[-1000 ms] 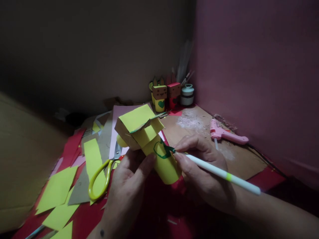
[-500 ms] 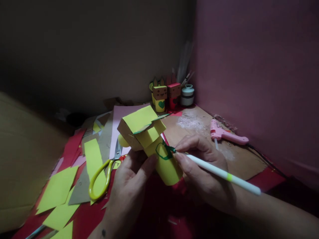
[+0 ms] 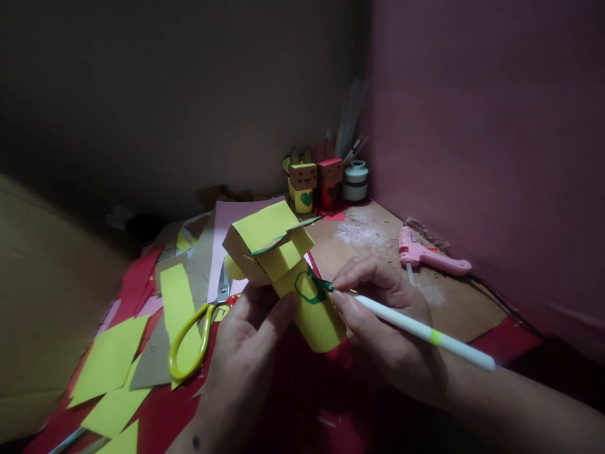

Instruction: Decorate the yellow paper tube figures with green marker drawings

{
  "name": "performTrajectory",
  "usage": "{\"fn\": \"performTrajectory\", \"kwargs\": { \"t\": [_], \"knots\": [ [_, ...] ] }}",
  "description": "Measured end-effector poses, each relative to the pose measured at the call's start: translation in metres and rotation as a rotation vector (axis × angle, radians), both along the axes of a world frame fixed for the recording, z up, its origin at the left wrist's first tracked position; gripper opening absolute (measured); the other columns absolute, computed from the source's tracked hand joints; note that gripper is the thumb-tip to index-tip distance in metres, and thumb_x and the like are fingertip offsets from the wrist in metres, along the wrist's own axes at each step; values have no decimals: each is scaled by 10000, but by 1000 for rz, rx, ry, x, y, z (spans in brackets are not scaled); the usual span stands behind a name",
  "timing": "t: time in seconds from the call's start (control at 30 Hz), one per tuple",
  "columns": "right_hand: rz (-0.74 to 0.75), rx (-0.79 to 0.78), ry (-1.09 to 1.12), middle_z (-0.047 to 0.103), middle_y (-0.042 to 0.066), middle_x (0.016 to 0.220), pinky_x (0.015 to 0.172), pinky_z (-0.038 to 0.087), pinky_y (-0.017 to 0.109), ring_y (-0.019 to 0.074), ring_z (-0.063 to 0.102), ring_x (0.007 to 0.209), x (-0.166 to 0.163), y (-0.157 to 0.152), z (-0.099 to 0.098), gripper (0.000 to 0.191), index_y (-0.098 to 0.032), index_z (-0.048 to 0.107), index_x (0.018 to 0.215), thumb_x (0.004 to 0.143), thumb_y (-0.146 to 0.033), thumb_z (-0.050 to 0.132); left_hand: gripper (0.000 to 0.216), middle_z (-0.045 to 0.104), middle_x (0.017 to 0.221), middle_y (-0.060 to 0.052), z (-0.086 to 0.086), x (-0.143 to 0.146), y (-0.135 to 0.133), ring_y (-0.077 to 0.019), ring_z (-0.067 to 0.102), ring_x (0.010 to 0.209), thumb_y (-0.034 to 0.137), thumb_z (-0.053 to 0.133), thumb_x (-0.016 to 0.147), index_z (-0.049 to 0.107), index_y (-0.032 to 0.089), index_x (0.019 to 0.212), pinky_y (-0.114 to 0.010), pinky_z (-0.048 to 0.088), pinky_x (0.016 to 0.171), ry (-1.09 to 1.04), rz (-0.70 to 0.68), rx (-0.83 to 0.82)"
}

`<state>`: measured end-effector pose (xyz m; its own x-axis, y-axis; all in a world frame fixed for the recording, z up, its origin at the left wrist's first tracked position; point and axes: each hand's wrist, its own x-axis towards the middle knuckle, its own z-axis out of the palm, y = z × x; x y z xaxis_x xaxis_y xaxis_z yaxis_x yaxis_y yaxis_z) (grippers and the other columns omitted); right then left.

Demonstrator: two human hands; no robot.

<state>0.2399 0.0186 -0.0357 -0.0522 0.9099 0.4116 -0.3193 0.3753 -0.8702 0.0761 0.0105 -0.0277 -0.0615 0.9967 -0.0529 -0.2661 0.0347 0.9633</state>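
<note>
My left hand grips a yellow paper figure from below: a box-shaped head on a tilted cylinder body. A green outline is drawn on the cylinder. My right hand pinches a white pen with a yellow-green band. The pen's green tip touches the outline on the cylinder.
Yellow-handled scissors lie to the left among yellow, red, pink and brown paper scraps. A pink glue gun rests at the right near the pink wall. Two finished paper figures and a small jar stand in the back corner.
The figure shifted slightly down and to the right in my left hand between the earliest frame and now. The pen tip stays on the green outline.
</note>
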Motion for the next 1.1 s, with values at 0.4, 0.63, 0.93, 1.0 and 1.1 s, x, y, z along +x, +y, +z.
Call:
{"fn": "performTrajectory", "kwargs": {
  "t": [0.4,0.63,0.93,1.0,1.1],
  "knots": [
    [0,16,-12,562,-47,676,512,420,243,115,493,565,0,1,1,95,-270,666,912,941,-180,679,492,770,1265,-108,-1,1,3,-339,694,1210,378,857,836,727,232,1287,-413,600,997,19,0,30],
    [-15,13,-19,574,-48,674,497,400,245,113,469,551,1,-1,0,86,-274,663,923,937,-194,692,508,775,1240,-119,-1,0,1,-343,705,1180,382,855,835,727,228,1302,-416,611,961,22,3,20],
    [-25,-6,-31,578,-34,671,488,429,254,125,500,543,-2,0,2,63,-265,650,897,931,-249,700,496,774,1239,-120,0,1,1,-348,699,1184,376,855,832,727,221,1286,-421,610,965,21,-6,28],
    [-3,12,-6,625,-20,736,503,446,255,120,521,562,-2,0,2,65,-259,652,889,937,-235,690,509,771,1239,-124,0,1,1,-348,698,1183,378,857,830,721,217,1294,-426,605,976,12,-8,28],
    [-3,33,15,662,-19,796,514,446,243,108,523,579,-1,0,1,75,-266,670,916,937,-197,692,497,770,1237,-124,-1,0,0,-346,699,1179,382,859,826,729,214,1276,-429,596,989,5,0,14]
  ]
}}
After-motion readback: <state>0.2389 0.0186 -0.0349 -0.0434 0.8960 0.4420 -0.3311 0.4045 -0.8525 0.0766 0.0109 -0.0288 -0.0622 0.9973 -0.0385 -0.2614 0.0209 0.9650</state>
